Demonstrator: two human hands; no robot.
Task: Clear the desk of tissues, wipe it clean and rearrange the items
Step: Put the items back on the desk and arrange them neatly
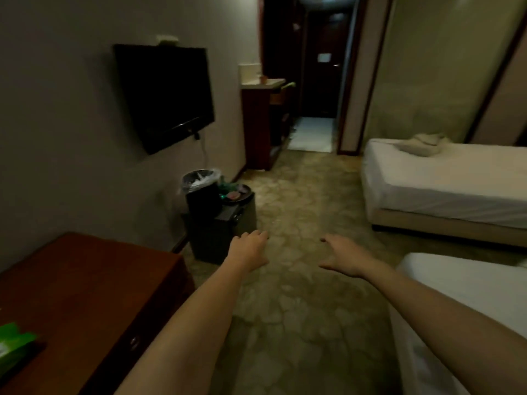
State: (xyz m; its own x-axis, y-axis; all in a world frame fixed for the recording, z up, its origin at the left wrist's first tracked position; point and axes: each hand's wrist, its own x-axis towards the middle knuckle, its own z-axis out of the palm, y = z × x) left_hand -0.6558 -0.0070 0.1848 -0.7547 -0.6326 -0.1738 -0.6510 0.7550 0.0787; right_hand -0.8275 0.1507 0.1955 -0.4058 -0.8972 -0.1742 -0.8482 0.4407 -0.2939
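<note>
Both bare forearms reach forward over the carpet [299, 309], a dull olive pile with a mottled, pebble-like pattern. The left hand [249, 248] and the right hand [343, 259] are held palm down with fingers loosely spread, gripping nothing and touching nothing.

The counter [85, 280], a smooth reddish-brown wooden block with a squared edge, sits at lower left against the wall. A glossy green packet [14, 346] lies on its near corner, cut off by the frame edge.

Beyond the counter stands a round dark bin [201, 192] lined with crinkled clear plastic. Just beside it is a boxy dark cabinet [222, 232] topped by a round tray [238, 193] of small blurred items.

A flat black television [164, 95] hangs on the wall. Two white-sheeted beds [442, 178] lie to the right.
</note>
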